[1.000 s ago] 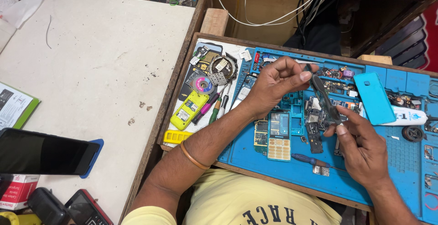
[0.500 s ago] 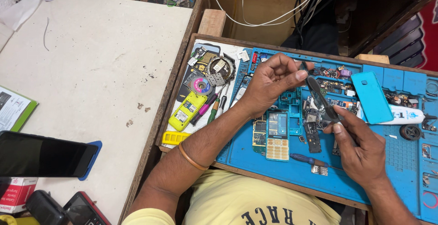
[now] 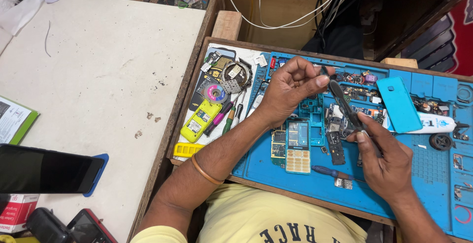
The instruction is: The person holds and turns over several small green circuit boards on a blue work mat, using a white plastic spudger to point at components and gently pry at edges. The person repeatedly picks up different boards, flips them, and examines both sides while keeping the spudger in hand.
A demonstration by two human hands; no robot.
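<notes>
My left hand (image 3: pixel 290 88) hovers over the blue repair mat (image 3: pixel 394 189), its thumb and fingers pinched on something small at the tip of the black tweezers (image 3: pixel 345 106); what it is cannot be made out. My right hand (image 3: pixel 387 162) grips the lower end of those tweezers, which slant up to the left. Below my left hand lies an opened keypad phone (image 3: pixel 298 147) with a bare circuit board (image 3: pixel 278 144) beside it. Small dark phone parts (image 3: pixel 336 147) lie under the tweezers.
A light-blue phone back cover (image 3: pixel 399 104) and a white tube (image 3: pixel 433 124) lie at the right of the mat. A yellow phone (image 3: pixel 200 120), screwdrivers (image 3: pixel 229 116) and a small blue screwdriver (image 3: pixel 330 172) lie in the wooden tray (image 3: pixel 217 46). A dark phone (image 3: pixel 47 169) rests on the white counter (image 3: pixel 98 75).
My two hands have shifted slightly over the mat, still joined at the tweezers. Nothing was put down or picked up.
</notes>
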